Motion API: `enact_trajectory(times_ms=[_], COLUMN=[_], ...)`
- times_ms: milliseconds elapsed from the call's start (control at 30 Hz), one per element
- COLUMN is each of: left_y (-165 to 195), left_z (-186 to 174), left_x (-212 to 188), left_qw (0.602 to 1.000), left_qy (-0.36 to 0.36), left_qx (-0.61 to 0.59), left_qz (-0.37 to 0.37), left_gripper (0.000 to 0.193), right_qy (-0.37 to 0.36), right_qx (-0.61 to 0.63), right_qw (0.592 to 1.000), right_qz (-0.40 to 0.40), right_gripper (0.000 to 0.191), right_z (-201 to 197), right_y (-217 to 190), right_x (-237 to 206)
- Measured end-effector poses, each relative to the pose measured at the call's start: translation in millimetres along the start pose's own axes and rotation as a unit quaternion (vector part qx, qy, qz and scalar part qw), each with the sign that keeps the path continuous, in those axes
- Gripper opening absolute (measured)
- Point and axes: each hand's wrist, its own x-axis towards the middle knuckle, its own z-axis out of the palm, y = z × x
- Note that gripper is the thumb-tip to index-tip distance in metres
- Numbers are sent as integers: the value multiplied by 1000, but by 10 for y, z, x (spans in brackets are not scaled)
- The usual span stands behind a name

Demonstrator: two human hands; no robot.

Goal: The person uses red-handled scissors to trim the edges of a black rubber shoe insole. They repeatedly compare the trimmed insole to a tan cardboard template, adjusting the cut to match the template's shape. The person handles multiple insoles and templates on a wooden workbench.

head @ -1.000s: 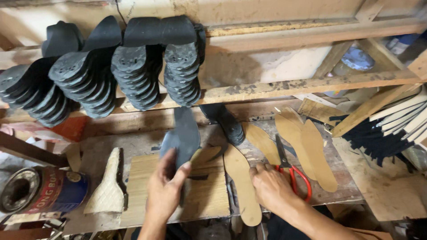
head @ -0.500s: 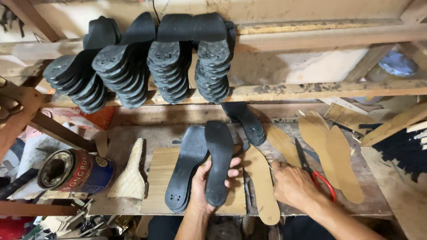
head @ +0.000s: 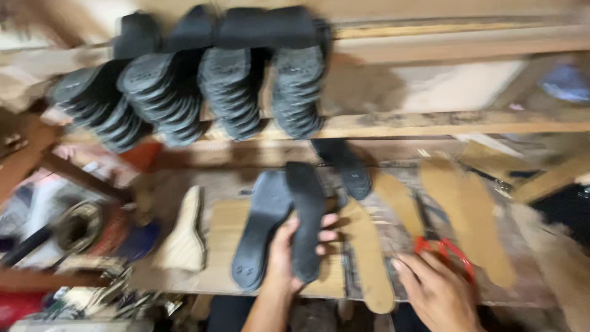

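my left hand (head: 289, 252) has a dark insole (head: 305, 215) pinched between thumb and fingers, lengthwise, just above the near edge of the table (head: 541, 295). a second dark insole (head: 261, 230) lies touching it on the left, resting on a pale board (head: 224, 246); whether my thumb also pins that one i cannot tell, the frame is too blurred. by my judgement i am at the pairing step, holding one piece against its mate to check the match.

my right hand (head: 439, 295) hovers near the table's near edge, fingers loosely spread and holding nothing, just beside the red-handled scissors (head: 445, 252). if trimming comes next, that hand would need to close on the scissor loops while the left keeps the insole steady.

tan insoles (head: 369, 258) lie to the right of the dark pair, more of them (head: 467, 215) toward the right edge. another dark sole (head: 344, 166) lies further back. a pale wedge heel (head: 184, 237) stands on the left side, with a round tin (head: 80, 227) beyond it. on the shelf (head: 442, 123) above, stacks of black treaded soles (head: 230, 86) lean in rows.
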Motion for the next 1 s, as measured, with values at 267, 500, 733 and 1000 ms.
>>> enact_trajectory(times_ms=[267, 500, 733, 1000], left_y=[134, 18, -36, -91], left_z=[-169, -129, 8, 124], left_x=[86, 162, -1, -167], left_qw=[1000, 999, 998, 998], left_qy=[-14, 51, 66, 61], left_qx=[-12, -11, -12, -8], left_qz=[9, -1, -1, 2], left_gripper=[58, 59, 57, 57], right_qy=[45, 13, 98, 163], right_qx=[63, 47, 350, 483], right_qw=[994, 996, 879, 793], right_qz=[-75, -78, 308, 332], right_gripper=[21, 38, 31, 30], right_z=[428, 365, 232, 98], right_y=[-3, 14, 384, 469], right_x=[-278, -427, -732, -1025])
